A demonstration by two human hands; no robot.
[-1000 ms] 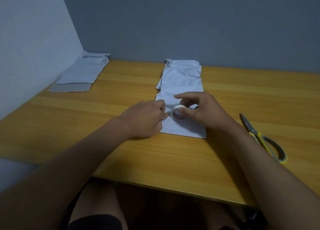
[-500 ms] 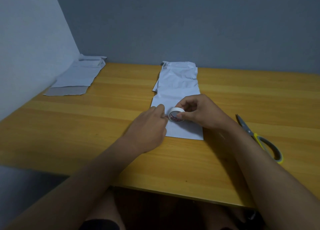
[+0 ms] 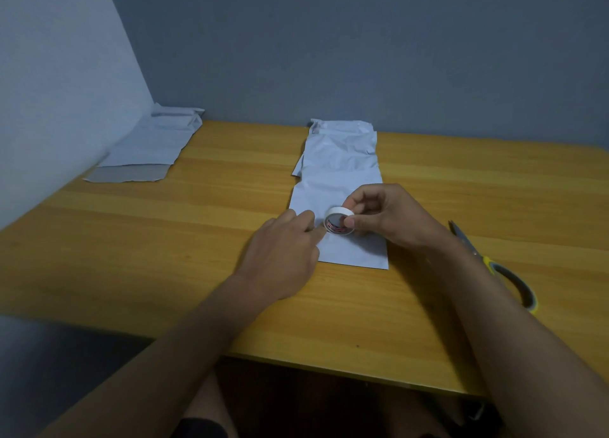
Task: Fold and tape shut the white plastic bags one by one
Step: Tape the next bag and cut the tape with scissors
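Just now right hand [image 3: 392, 217] pinches tape roll [image 3: 339, 221] over white bag [image 3: 342, 174].

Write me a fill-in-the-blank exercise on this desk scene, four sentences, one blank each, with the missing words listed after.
1. The right hand holds a roll of ____ above the white plastic bag.
2. The scissors with yellow handles lie to the ____ of that bag.
3. The left hand has its fingertips at the roll's ____ side.
4. The other bags lie on the wooden table by the far ____ corner.

Missing words: tape; right; left; left
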